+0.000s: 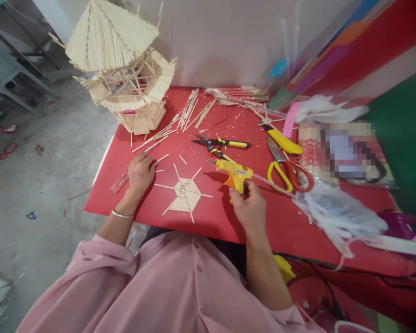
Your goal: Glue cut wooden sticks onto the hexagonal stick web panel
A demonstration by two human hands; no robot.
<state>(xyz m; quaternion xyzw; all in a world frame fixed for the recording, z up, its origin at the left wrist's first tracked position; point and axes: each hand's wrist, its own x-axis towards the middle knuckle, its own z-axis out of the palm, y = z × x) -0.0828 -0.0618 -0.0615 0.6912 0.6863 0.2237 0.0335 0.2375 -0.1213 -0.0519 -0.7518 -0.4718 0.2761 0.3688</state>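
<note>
My right hand (250,206) grips a yellow hot glue gun (234,172) by its handle, the nozzle pointing left above the red table. My left hand (142,172) rests near the left edge with its fingers curled down. A clear ruler (120,182) lies partly beneath it, and short thin sticks (162,158) show beside its fingertips; what the fingers hold is hidden. Between my hands lies a web-like hexagonal piece of sticks (184,193), with spokes extending outward and one section less filled than the others.
A pagoda-like stick model (125,74) stands at the back left. Loose sticks (189,111), black-and-yellow pliers (229,142), scissors (280,162) and a yellow-handled cutter (284,140) lie beyond. Plastic bags (339,215) and packed sticks (308,152) crowd the right side.
</note>
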